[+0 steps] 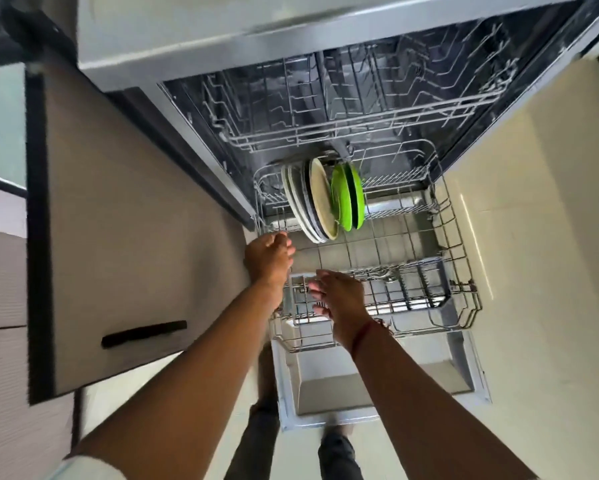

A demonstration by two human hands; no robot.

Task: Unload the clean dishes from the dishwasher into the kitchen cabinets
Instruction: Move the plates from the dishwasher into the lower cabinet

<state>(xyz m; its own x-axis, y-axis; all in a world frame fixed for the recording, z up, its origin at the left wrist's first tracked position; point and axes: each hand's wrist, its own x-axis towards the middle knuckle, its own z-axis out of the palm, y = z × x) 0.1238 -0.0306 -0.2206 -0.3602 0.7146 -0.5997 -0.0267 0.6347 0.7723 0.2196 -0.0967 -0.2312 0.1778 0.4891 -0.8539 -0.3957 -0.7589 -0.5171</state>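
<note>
An open cabinet door (118, 220) with a black handle (144, 334) stands left of the left hand (268, 256); this hand's fingers meet the left rim of the lower rack (459, 258), but blur hides whether they grip it; the right hand (339, 299) hovers spread and empty, the cutlery basket (426, 285) just right of it; beyond both hands, cream plates (320, 199) and green plates (348, 199) stand upright in this rack.

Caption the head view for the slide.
Left hand and right hand reach over lower rack holding cream plates and green plates.
</note>
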